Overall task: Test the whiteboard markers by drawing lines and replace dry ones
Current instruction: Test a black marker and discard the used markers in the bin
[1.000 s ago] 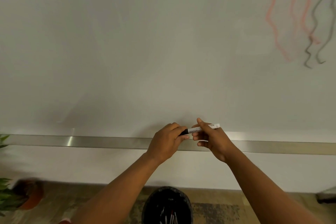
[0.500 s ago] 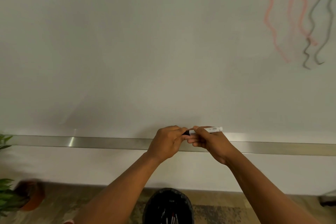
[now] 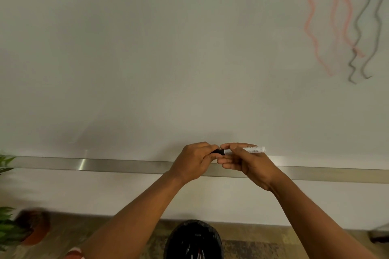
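We are looking at a pale wall (image 3: 210,202) running below a brushed metal ledge (image 3: 105,164) that is catching a bright glint of light. A wood-toned floor (image 3: 263,235) is showing beneath, with a dark speckled mat (image 3: 252,248) lying on it. At the left, a green plant (image 3: 5,231) is sitting in a terracotta pot (image 3: 35,229), blurred.

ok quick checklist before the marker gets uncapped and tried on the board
1. Right hand grips the marker barrel: ok.
2. Left hand grips the black cap: ok.
3. Cap off the tip: not ok, it sits at the barrel's end.
4. Bare space on the whiteboard above the hands: ok.
5. Earlier test lines stay off to the right: ok.
6. Marker has ink: cannot tell.
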A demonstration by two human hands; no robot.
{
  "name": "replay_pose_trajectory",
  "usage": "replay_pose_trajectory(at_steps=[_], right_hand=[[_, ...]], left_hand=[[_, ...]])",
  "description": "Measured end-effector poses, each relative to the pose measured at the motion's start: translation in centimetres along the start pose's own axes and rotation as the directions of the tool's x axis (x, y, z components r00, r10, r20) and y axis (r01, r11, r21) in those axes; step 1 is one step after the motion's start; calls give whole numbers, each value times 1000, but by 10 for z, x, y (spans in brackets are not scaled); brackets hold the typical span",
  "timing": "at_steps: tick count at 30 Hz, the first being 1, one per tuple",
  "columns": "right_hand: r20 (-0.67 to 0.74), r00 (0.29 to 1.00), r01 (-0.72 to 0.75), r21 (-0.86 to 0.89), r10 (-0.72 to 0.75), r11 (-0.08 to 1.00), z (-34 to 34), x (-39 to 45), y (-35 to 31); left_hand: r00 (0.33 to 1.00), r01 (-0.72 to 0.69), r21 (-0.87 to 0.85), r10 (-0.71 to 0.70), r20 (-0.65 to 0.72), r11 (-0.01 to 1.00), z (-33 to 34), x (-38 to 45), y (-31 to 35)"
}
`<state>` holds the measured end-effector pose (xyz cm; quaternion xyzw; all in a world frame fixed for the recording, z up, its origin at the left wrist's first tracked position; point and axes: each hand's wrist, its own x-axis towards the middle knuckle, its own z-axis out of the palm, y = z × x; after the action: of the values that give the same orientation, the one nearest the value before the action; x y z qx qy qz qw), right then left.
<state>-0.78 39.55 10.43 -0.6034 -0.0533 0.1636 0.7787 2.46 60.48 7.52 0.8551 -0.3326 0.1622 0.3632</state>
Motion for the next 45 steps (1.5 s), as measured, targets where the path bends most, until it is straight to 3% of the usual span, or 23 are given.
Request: replay_pose_trajectory(at_steps=[7, 12, 15, 17, 20, 24, 28, 32, 38, 42, 45], right_hand=[[-75, 984, 125, -334, -159, 934, 8, -3, -31], [-71, 955, 229, -433, -286, 872, 15, -5, -66], [-38, 937, 284, -495, -347, 821, 21, -6, -93], [-32, 910, 336, -528, -413, 780, 24, -6, -113], [-75, 804, 459, -552, -589, 696, 26, -6, -146], [-93, 625, 565, -631, -775, 532, 35, -4, -197], [-48, 548, 590, -685, -835, 427, 55, -5, -242], [-4, 482, 622, -703, -876, 345, 71, -5, -267], [-2, 320, 560, -806, -947, 191, 89, 10, -290], [91, 143, 426, -904, -986, -22, 104, 25, -307], [151, 74, 330, -936, -986, -119, 107, 38, -315]], left_hand=[[991, 131, -162, -125, 46, 978, -19, 24, 11], [998, 8, 102, -15, 69, 995, -48, 54, 21], [989, -130, 318, 98, 115, 939, -69, 77, 30], [970, -242, 403, 235, 66, 883, -86, 94, 33], [879, -352, 538, 467, -90, 766, -115, 126, 37], [761, -337, 776, 640, -108, 532, -160, 173, 58], [688, -279, 892, 722, -73, 356, -207, 210, 85], [661, -229, 950, 750, -7, 211, -249, 232, 97], [712, -117, 983, 702, -14, 138, -284, 247, 96], [735, -89, 984, 677, -41, 156, -284, 258, 94], [730, -105, 980, 682, -40, 170, -279, 264, 87]])
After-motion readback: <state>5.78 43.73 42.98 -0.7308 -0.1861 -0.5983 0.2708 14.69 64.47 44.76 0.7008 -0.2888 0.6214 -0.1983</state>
